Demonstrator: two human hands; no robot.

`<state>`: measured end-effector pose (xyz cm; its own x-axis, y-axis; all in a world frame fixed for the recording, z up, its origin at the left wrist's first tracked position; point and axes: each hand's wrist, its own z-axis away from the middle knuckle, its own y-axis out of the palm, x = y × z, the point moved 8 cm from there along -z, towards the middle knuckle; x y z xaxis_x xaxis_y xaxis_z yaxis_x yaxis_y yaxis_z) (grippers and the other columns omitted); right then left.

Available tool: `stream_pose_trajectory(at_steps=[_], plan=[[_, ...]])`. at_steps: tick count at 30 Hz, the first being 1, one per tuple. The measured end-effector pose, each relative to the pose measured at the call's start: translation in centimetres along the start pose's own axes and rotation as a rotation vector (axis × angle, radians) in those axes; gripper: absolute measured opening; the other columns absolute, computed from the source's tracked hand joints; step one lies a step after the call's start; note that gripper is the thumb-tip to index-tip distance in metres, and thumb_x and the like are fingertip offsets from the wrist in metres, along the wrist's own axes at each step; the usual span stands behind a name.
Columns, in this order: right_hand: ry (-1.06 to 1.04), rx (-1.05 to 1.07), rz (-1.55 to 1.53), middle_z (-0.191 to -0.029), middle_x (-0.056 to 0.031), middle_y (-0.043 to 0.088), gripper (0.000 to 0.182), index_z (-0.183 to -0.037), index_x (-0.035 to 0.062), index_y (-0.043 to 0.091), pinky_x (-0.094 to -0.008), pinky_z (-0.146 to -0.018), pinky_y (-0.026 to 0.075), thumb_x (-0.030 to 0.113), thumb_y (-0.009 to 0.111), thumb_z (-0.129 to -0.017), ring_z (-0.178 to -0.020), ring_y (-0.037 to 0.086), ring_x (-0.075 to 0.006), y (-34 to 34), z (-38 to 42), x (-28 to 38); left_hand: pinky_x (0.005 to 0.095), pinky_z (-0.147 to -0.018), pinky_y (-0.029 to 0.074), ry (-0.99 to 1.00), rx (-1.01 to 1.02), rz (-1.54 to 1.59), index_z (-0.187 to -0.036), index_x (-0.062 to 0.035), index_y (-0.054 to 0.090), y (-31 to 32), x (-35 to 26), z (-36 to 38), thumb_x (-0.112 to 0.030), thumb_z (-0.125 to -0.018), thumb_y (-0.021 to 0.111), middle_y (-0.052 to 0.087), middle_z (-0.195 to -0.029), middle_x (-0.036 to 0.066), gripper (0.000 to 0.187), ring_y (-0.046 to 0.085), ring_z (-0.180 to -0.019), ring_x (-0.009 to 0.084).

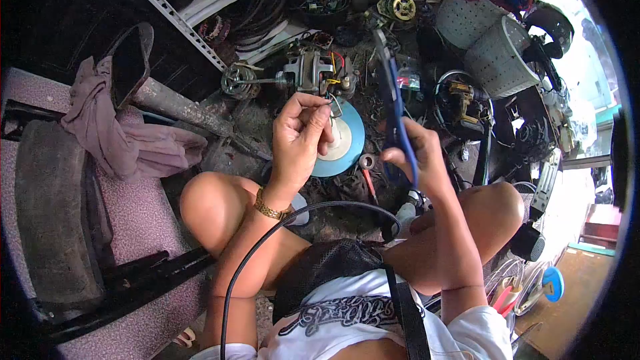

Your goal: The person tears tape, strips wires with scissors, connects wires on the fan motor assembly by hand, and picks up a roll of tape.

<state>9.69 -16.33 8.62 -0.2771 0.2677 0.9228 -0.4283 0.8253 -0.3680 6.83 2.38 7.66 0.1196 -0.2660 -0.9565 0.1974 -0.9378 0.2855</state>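
My left hand (303, 133) is closed in a pinch, thumb against forefinger, on what looks like a thin wire (329, 98). It hovers over a round disc (349, 137) with a blue rim and pale centre. Just beyond the fingertips lies an electric motor (310, 71) with red and yellow leads. My right hand (421, 153) is wrapped round the handles of blue-handled scissors (393, 97), their narrow metal end pointing up and away from me. The scissors are apart from the wire. Part of their grip is hidden behind my fingers.
A red-handled hammer (369, 181) lies near my legs. To the right are a yellow-and-black power drill (460, 101) and a perforated white tub (501, 57). Leftward, a cloth (133, 127) hangs by a metal pipe (180, 110). A black cable (293, 212) arcs across my lap.
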Motion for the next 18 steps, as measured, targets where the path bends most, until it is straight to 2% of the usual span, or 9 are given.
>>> stream_pose_trajectory(at_steps=[1, 3, 4, 8, 10, 14, 18], plan=[[0.0, 0.0, -0.001, -0.073, -0.0078, 0.063, 0.047, -0.108, -0.0007, 0.06, -0.0271, -0.062, 0.048, 0.024, 0.078, -0.072, -0.065, 0.06, -0.0142, 0.4, 0.0, -0.1, 0.0157, -0.042, 0.035, -0.001, -0.009, 0.006, -0.095, -0.0052, 0.055, 0.0, 0.0, 0.0, -0.015, -0.093, 0.056, 0.057, -0.062, 0.0, 0.01, 0.045, -0.046, 0.002], [0.023, -0.069, 0.2, -0.083, -0.0155, 0.067, 0.052, -0.11, 0.0, 0.059, -0.0302, -0.065, 0.049, 0.017, 0.081, -0.066, -0.076, 0.067, -0.0197, 0.4, 0.1, -0.3, 0.0157, -0.042, 0.036, 0.003, -0.002, 0.006, -0.096, -0.0052, 0.054, 0.0, -0.1, 0.1, -0.015, -0.093, 0.055, 0.058, -0.063, 0.001, 0.01, 0.046, -0.047, 0.0023], [0.082, -0.07, 0.17, -0.088, -0.0197, 0.067, 0.054, -0.112, 0.0018, 0.058, -0.032, -0.067, 0.05, 0.008, 0.08, -0.063, -0.082, 0.068, -0.0246, 0.5, 0.2, -0.7, 0.0157, -0.043, 0.037, 0.008, 0.006, 0.007, -0.097, -0.0051, 0.054, 0.0, -0.1, 0.1, -0.016, -0.093, 0.055, 0.06, -0.065, 0.003, 0.011, 0.048, -0.047, 0.0027], [0.061, -0.075, 0.156, -0.09, -0.0178, 0.065, 0.057, -0.114, 0.0029, 0.057, -0.0337, -0.069, 0.05, 0.012, 0.081, -0.062, -0.081, 0.066, -0.0277, 0.5, 0.3, 0.5, 0.016, -0.044, 0.038, 0.019, 0.019, 0.006, -0.097, -0.0049, 0.054, 0.0, 0.0, 0.0, -0.016, -0.094, 0.054, 0.061, -0.066, 0.005, 0.011, 0.05, -0.048, 0.0033], [-0.139, -0.109, 0.296, -0.09, -0.0153, 0.059, 0.061, -0.112, 0.0037, 0.056, -0.0368, -0.072, 0.047, 0.019, 0.082, -0.059, -0.083, 0.059, -0.0316, 0.5, 0.1, 2.4, 0.0162, -0.044, 0.039, 0.026, 0.041, -0.007, -0.098, -0.005, 0.053, 0.1, 0.1, 0.0, -0.016, -0.094, 0.053, 0.062, -0.068, 0.005, 0.011, 0.052, -0.05, 0.0037], [-0.169, -0.115, 0.404, -0.084, -0.0126, 0.052, 0.062, -0.109, 0.007, 0.058, -0.0401, -0.072, 0.042, 0.025, 0.082, -0.055, -0.083, 0.05, -0.0314, 1.1, 0.4, 2.0, 0.0165, -0.045, 0.041, 0.062, 0.052, 0.019, -0.098, -0.005, 0.052, 0.5, 0.1, 0.0, -0.015, -0.094, 0.053, 0.062, -0.069, 0.005, 0.011, 0.055, -0.054, 0.0043], [-0.192, -0.133, 0.446, -0.084, -0.0118, 0.053, 0.06, -0.107, 0.0072, 0.059, -0.04, -0.07, 0.043, 0.025, 0.082, -0.055, -0.08, 0.05, -0.0308, 1.1, 0.5, 1.6, 0.0171, -0.044, 0.041, 0.093, 0.048, 0.024, -0.098, -0.0068, 0.051, 0.4, 0.6, 0.1, -0.016, -0.094, 0.054, 0.062, -0.071, 0.004, 0.011, 0.057, -0.057, 0.006]])
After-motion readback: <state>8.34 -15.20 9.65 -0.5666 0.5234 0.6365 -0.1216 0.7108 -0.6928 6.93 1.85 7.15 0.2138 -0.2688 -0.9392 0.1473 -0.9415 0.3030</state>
